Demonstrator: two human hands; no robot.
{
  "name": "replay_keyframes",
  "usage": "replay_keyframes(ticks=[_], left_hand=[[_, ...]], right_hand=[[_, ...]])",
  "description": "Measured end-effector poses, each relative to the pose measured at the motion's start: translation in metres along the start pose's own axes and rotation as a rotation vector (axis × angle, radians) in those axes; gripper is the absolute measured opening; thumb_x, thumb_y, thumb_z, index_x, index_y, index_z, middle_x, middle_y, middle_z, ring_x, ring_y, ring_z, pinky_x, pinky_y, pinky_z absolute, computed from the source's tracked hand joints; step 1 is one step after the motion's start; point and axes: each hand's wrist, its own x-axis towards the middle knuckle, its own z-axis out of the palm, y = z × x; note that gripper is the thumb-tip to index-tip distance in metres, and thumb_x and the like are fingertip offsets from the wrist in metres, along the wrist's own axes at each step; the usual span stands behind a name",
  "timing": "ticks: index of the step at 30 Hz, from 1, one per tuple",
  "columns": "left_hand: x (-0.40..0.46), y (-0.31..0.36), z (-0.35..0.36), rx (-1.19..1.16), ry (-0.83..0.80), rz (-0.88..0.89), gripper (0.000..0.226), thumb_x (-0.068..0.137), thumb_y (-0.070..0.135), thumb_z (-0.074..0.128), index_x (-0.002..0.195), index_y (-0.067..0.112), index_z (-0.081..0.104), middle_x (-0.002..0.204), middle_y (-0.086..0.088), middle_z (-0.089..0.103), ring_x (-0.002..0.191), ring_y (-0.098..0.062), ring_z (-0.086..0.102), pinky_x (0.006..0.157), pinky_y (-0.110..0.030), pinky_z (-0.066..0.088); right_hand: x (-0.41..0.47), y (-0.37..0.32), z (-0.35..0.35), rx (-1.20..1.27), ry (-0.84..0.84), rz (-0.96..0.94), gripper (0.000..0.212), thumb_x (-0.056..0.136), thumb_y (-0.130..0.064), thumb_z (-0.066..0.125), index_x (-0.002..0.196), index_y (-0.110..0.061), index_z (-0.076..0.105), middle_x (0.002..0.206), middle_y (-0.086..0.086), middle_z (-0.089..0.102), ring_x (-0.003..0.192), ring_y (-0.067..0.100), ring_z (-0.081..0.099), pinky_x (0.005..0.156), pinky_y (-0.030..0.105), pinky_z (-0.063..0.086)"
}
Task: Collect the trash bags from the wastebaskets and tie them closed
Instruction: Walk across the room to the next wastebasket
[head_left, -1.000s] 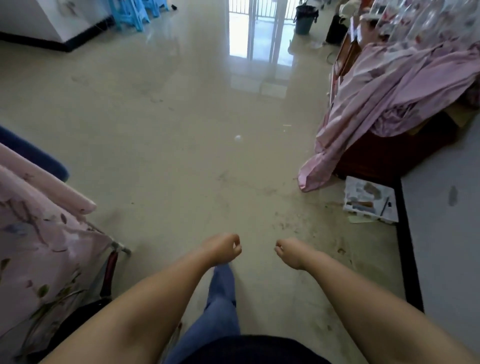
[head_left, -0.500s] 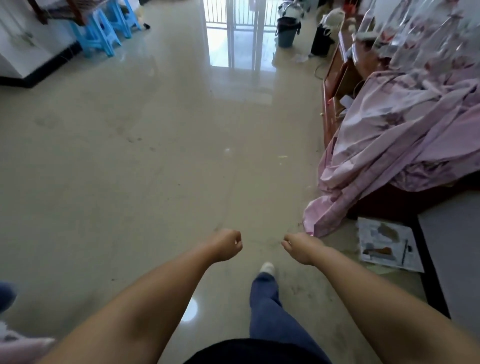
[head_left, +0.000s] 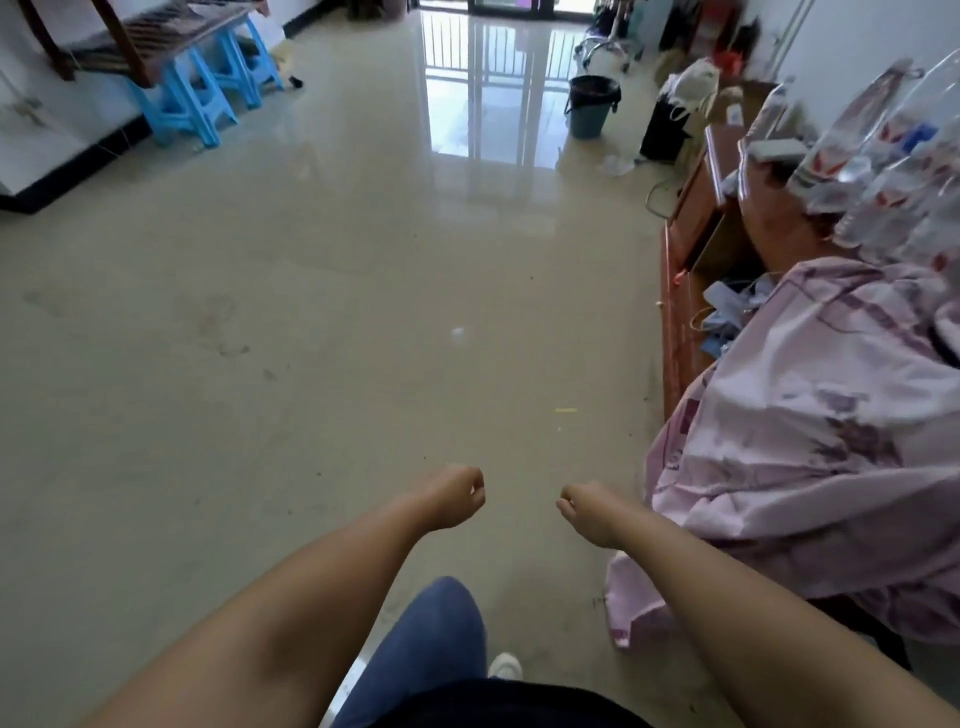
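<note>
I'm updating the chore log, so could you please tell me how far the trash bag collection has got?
Nothing looks done: no tied bag is visible. Both the left hand and right hand are curled, holding nothing. The lined wastebasket far across the floor still needs emptying and tying.

The head camera looks forward and down along the floor (head_left: 322, 322) from standing height.
</note>
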Motion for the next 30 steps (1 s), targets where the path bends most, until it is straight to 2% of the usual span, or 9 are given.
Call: replay_keyframes(ticks=[4, 7, 11, 17, 26, 30], left_hand=[[0.091, 0.001, -0.054, -0.004, -0.014, -0.012, 0.03, 0.095, 0.023, 0.04, 0.114, 0.01, 0.06, 0.119, -0.012, 0.063, 0.104, -0.03, 0.059, 0.083, -0.031, 0.045], [0.168, 0.0, -0.11, -0.013, 0.011, 0.007, 0.031, 0.097, 0.02, 0.04, 0.116, 0.006, 0.06, 0.119, -0.014, 0.063, 0.106, -0.029, 0.058, 0.081, -0.027, 0.042], [0.273, -0.006, -0.199, -0.003, 0.034, 0.021, 0.029, 0.096, 0.018, 0.041, 0.112, 0.004, 0.061, 0.116, -0.016, 0.063, 0.093, -0.027, 0.057, 0.075, -0.026, 0.039], [0.407, 0.014, -0.304, 0.045, -0.015, 0.08, 0.027, 0.095, 0.024, 0.042, 0.109, 0.011, 0.061, 0.111, -0.013, 0.064, 0.099, -0.031, 0.06, 0.086, -0.034, 0.049], [0.634, 0.059, -0.412, 0.054, -0.019, 0.092, 0.027, 0.093, 0.027, 0.043, 0.11, 0.014, 0.06, 0.113, -0.013, 0.065, 0.102, -0.032, 0.06, 0.09, -0.039, 0.05], [0.725, 0.088, -0.464, -0.009, -0.031, 0.045, 0.028, 0.096, 0.022, 0.042, 0.113, 0.008, 0.059, 0.117, -0.013, 0.062, 0.105, -0.03, 0.059, 0.087, -0.032, 0.046]], right_hand=[[0.087, 0.017, -0.058, 0.023, -0.014, -0.005, 0.038, 0.1, -0.032, 0.03, 0.111, -0.006, 0.054, 0.121, 0.02, 0.058, 0.108, 0.035, 0.056, 0.087, 0.036, 0.044], [0.161, 0.029, -0.114, 0.032, 0.004, 0.011, 0.038, 0.101, -0.032, 0.03, 0.111, -0.005, 0.055, 0.122, 0.021, 0.058, 0.11, 0.035, 0.056, 0.089, 0.036, 0.044], [0.251, 0.039, -0.202, 0.12, 0.031, 0.072, 0.038, 0.101, -0.031, 0.03, 0.114, -0.004, 0.054, 0.123, 0.02, 0.057, 0.111, 0.035, 0.056, 0.09, 0.035, 0.043], [0.352, 0.061, -0.314, 0.199, 0.053, 0.12, 0.038, 0.099, -0.034, 0.031, 0.108, -0.007, 0.057, 0.117, 0.018, 0.06, 0.105, 0.035, 0.057, 0.088, 0.037, 0.045], [0.52, 0.147, -0.475, 0.164, 0.063, 0.1, 0.038, 0.099, -0.034, 0.032, 0.112, -0.008, 0.056, 0.122, 0.017, 0.059, 0.108, 0.034, 0.057, 0.09, 0.038, 0.045], [0.586, 0.197, -0.562, 0.104, 0.039, 0.101, 0.04, 0.1, -0.033, 0.03, 0.119, -0.007, 0.054, 0.127, 0.018, 0.057, 0.114, 0.033, 0.055, 0.092, 0.036, 0.043]])
